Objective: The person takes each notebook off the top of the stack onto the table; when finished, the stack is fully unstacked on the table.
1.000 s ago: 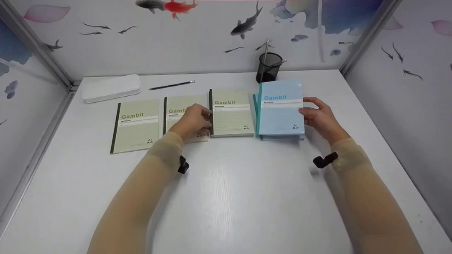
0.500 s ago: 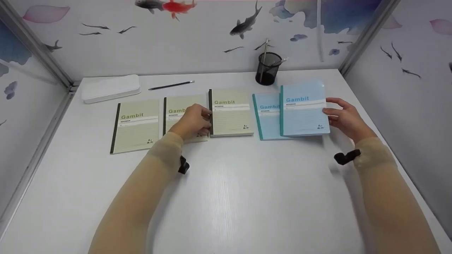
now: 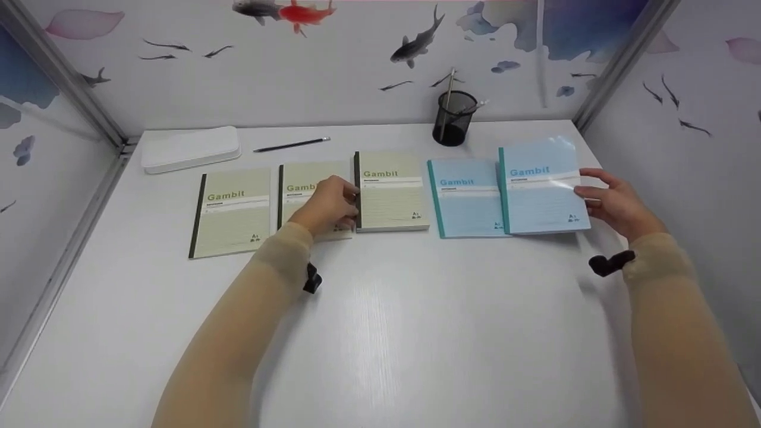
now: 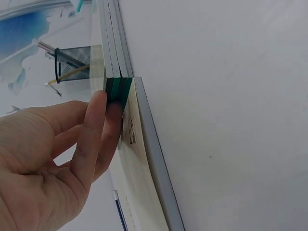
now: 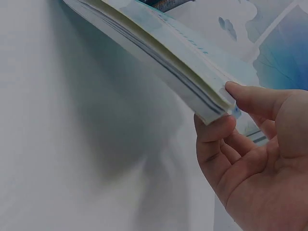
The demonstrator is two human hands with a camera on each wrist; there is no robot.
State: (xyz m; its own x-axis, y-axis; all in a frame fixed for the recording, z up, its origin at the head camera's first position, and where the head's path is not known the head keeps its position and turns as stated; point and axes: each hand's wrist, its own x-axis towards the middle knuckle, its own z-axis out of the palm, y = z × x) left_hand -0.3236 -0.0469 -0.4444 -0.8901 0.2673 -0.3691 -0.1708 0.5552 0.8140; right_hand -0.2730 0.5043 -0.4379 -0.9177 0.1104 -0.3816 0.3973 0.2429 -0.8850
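Observation:
Bent fingers of my left hand (image 3: pixel 326 205) hold the spine edge of a notebook stack (image 3: pixel 392 196), topped by a beige "Gambit" notebook; dark and green spines show in the left wrist view. My right hand (image 3: pixel 618 202) pinches the right edge of a blue notebook (image 3: pixel 541 202), thumb on the cover and fingers beneath. In the right wrist view that notebook (image 5: pixel 163 62) is tilted, its gripped edge raised above the table. Another blue notebook (image 3: pixel 465 208) lies to its left, slightly overlapped. Two beige notebooks lie further left, one (image 3: pixel 232 223) fully visible, the other (image 3: pixel 297 172) partly under my left hand.
At the back left sit a white flat case (image 3: pixel 190 148) and a dark pencil (image 3: pixel 291 144). A black mesh pen holder (image 3: pixel 455 119) with pens stands behind the blue notebooks. Patterned wall panels (image 3: pixel 333 77) enclose the white table (image 3: pixel 380 333) at the back and sides.
My right hand has carried the top blue notebook to the right, uncovering most of the blue one that was under it. The left hand has stayed at the stack's spine.

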